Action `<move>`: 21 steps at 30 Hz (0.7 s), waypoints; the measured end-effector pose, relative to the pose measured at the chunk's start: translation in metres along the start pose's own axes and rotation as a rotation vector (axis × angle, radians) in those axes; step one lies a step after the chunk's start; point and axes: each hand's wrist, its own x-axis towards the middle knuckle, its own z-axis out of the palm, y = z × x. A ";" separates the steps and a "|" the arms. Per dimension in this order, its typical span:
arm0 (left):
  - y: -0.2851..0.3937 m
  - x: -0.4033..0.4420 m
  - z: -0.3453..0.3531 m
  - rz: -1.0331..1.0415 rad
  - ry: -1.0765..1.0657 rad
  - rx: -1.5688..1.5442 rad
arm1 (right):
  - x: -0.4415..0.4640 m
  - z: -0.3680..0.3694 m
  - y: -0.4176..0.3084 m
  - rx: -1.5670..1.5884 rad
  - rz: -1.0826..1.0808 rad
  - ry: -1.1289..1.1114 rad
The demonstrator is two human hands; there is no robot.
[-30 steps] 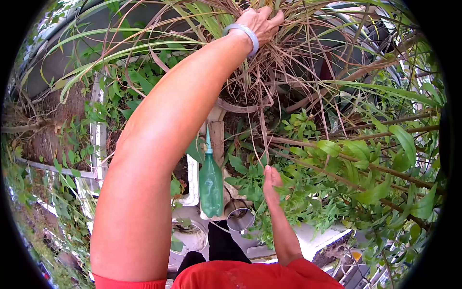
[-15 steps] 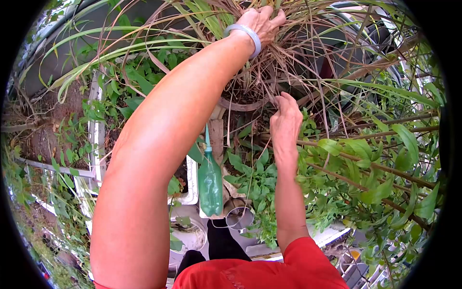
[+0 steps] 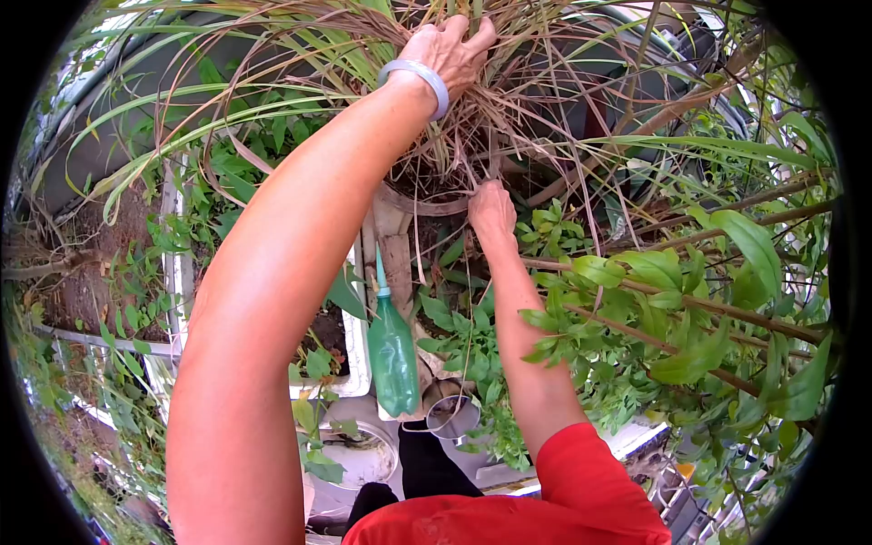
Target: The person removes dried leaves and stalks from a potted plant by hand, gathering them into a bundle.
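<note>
Dense greenery and soil-filled planters crowd the background on every side. Bent over the top of the grass clump (image 3: 463,127), the left hand (image 3: 450,56) has its fingers curled into the stems, gripping them, the fingertips partly buried. Lower down, the right hand (image 3: 493,204) is folded nearly closed beside the pot rim (image 3: 427,208), under a dry strip; whether it pinches that strip, I cannot tell. Rooted in the pot, the clump has its long axis running up the view, its blades fanning left and right: some green and supple, many brown, thin and papery. A smooth, pale bracelet (image 3: 431,77) rings the left wrist. Leafy branches (image 3: 658,265) reach in from the right, some leaves overlapping the right forearm. Below the pot, a translucent green plastic bottle (image 3: 393,354) points its tapered nozzle (image 3: 381,270) upward, near a round metal cup (image 3: 454,418) and a white-edged planter (image 3: 361,350).
</note>
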 end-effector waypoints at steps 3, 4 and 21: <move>0.000 0.001 0.001 0.000 0.015 -0.017 | 0.004 0.004 -0.003 -0.046 -0.035 0.003; 0.000 0.001 0.000 0.008 0.011 -0.015 | 0.007 0.002 -0.009 -0.057 -0.045 0.015; 0.015 0.005 0.004 0.076 -0.035 0.135 | -0.006 -0.005 0.006 -0.023 0.073 -0.171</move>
